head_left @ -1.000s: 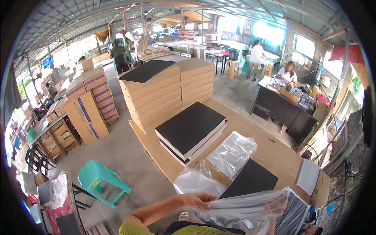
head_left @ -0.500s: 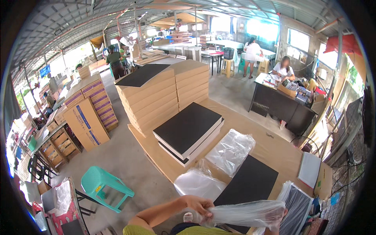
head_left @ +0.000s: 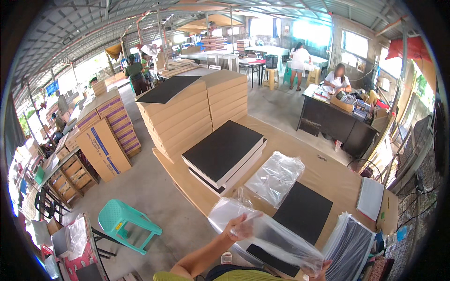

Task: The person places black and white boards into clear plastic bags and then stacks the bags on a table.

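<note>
A clear plastic bag (head_left: 281, 233) stretches between my hands, over the near part of a black board (head_left: 307, 208). My left hand (head_left: 238, 228) is closed on its left end, with the fingers partly behind the film. At the lower right, my right hand (head_left: 316, 270) grips the other end, partly cut off by the frame edge and veiled by plastic. Beyond the bag lies a pile of clear plastic bags (head_left: 276, 175). To its left stands a stack of black-topped boards with white edges (head_left: 224, 151).
Brown paper covers the table (head_left: 328, 166). Tall stacks of brown packs (head_left: 183, 117) stand at its far end. Plastic-wrapped dark boards (head_left: 350, 246) lie close on the right. A green stool (head_left: 123, 218) stands on the floor at left. A person (head_left: 336, 82) sits at a dark desk (head_left: 333, 119).
The plastic bag was bunched and narrow; now it is spread wider over the black board. My left hand has risen away from me, and my right hand has come slightly left and nearer.
</note>
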The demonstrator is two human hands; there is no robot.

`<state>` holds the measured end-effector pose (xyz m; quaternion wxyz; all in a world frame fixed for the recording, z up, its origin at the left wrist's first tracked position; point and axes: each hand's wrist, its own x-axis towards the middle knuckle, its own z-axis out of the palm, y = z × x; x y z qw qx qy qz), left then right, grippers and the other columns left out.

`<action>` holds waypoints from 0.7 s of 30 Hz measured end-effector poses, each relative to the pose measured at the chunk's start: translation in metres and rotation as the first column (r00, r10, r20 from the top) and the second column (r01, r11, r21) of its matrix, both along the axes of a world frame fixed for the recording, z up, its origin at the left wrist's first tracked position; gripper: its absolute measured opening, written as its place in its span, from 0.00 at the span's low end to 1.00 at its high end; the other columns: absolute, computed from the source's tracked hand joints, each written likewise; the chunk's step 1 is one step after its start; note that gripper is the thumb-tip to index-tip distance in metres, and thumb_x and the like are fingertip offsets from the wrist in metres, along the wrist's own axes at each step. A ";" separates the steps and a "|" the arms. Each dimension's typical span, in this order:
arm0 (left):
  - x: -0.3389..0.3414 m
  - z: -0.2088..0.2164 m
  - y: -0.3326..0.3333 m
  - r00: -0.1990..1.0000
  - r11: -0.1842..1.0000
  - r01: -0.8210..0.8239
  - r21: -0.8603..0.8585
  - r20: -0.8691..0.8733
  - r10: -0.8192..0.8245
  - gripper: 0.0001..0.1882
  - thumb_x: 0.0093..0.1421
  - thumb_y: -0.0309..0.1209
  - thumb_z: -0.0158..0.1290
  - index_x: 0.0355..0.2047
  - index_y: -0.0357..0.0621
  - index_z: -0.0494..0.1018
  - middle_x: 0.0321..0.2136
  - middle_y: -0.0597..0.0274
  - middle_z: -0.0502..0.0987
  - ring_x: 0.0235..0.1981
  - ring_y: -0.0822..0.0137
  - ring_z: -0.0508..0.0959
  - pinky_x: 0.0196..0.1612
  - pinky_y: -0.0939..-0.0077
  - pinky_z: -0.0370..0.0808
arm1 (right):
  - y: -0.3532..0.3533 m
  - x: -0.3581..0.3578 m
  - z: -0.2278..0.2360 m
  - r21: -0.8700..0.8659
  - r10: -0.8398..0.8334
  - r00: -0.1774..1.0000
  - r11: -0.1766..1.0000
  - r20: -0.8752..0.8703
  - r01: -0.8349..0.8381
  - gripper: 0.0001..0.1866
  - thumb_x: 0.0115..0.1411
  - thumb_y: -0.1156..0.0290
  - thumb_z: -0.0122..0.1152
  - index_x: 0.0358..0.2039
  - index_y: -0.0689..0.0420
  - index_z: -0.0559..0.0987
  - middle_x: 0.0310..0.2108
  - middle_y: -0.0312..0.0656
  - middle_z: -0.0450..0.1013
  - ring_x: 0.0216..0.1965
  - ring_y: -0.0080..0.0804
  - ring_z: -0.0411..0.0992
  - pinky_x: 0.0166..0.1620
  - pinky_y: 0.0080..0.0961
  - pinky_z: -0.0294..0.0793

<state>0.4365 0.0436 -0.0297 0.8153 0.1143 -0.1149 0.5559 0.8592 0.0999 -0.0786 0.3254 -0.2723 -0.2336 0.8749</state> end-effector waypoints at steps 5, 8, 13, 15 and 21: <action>0.016 -0.037 -0.007 0.172 0.883 -0.270 0.383 -0.884 0.435 0.12 0.56 0.34 0.54 0.40 0.44 0.71 0.24 0.64 0.74 0.23 0.75 0.72 0.28 0.78 0.71 | 0.009 0.025 -0.057 -0.093 -0.302 0.948 0.946 0.095 0.311 0.20 0.48 0.61 0.57 0.40 0.57 0.78 0.28 0.41 0.74 0.36 0.43 0.73 0.47 0.41 0.71; 0.040 -0.057 -0.003 -0.202 0.901 -0.434 0.010 -0.976 -0.086 0.14 0.50 0.31 0.57 0.36 0.39 0.69 0.24 0.60 0.74 0.21 0.63 0.75 0.28 0.73 0.73 | -0.029 -0.016 -0.044 0.371 -0.436 0.690 0.893 0.577 0.254 0.20 0.53 0.61 0.55 0.41 0.63 0.75 0.37 0.48 0.71 0.39 0.36 0.69 0.41 0.33 0.70; 0.071 -0.087 -0.009 -0.749 0.627 -0.460 0.629 -0.654 0.106 0.18 0.50 0.28 0.54 0.43 0.42 0.70 0.31 0.44 0.73 0.35 0.47 0.73 0.40 0.63 0.72 | -0.058 -0.078 0.018 0.738 -0.732 0.100 0.669 0.674 -0.081 0.13 0.55 0.70 0.53 0.40 0.62 0.74 0.35 0.52 0.71 0.37 0.41 0.70 0.40 0.33 0.69; 0.066 -0.097 -0.010 -0.787 0.718 -0.327 0.614 -0.597 0.153 0.21 0.50 0.28 0.53 0.46 0.43 0.70 0.35 0.40 0.72 0.42 0.45 0.70 0.46 0.61 0.70 | -0.058 -0.085 0.008 0.773 -0.782 -0.072 0.623 0.619 -0.120 0.17 0.52 0.74 0.51 0.44 0.61 0.74 0.34 0.54 0.73 0.37 0.51 0.71 0.43 0.39 0.68; 0.073 -0.086 -0.018 -0.757 0.821 -0.326 0.470 -0.650 0.072 0.22 0.49 0.26 0.51 0.48 0.40 0.70 0.40 0.39 0.69 0.46 0.45 0.68 0.51 0.60 0.67 | -0.045 -0.065 -0.025 0.643 -0.645 -0.063 0.764 0.762 -0.051 0.24 0.45 0.78 0.48 0.46 0.63 0.74 0.34 0.53 0.70 0.38 0.43 0.68 0.45 0.33 0.67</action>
